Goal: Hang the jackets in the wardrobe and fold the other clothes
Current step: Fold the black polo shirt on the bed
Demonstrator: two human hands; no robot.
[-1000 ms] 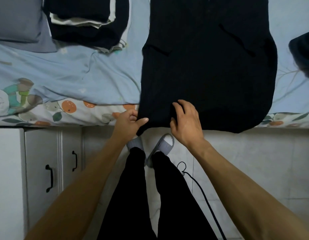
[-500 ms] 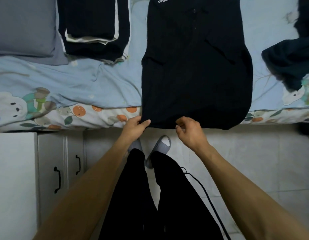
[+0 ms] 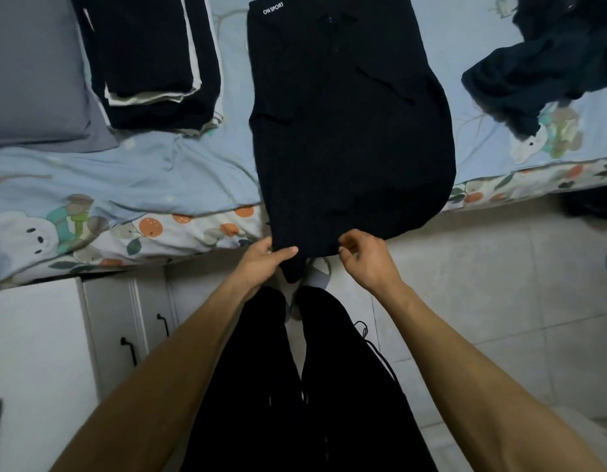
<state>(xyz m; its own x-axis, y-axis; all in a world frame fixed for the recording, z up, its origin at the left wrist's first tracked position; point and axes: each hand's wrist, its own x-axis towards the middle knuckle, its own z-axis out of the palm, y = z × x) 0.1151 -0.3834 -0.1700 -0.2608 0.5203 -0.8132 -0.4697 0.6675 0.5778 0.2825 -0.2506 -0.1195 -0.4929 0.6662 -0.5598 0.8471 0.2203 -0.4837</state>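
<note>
A black shirt (image 3: 349, 131) with white "ON SPORT" lettering lies flat on the bed, sides folded in, its hem hanging over the bed's near edge. My left hand (image 3: 261, 258) pinches the hem's left corner between thumb and fingers. My right hand (image 3: 365, 255) is at the hem's middle, fingers curled at the fabric's edge; whether it grips the cloth is not plain. A stack of folded dark clothes (image 3: 148, 59) sits at the back left. A crumpled dark garment (image 3: 540, 63) lies at the back right.
The bed (image 3: 125, 178) has a light blue sheet with cartoon prints and a grey pillow (image 3: 33, 69) at far left. A white cabinet (image 3: 91, 335) with black handles stands below left. Tiled floor (image 3: 482, 301) lies to the right; a black cord (image 3: 373, 349) trails beside my legs.
My right hand lifted off the shirt's surface and moved to the hem's edge. The view pulled back, showing more of the shirt and the crumpled garment. My left hand kept its pinch.
</note>
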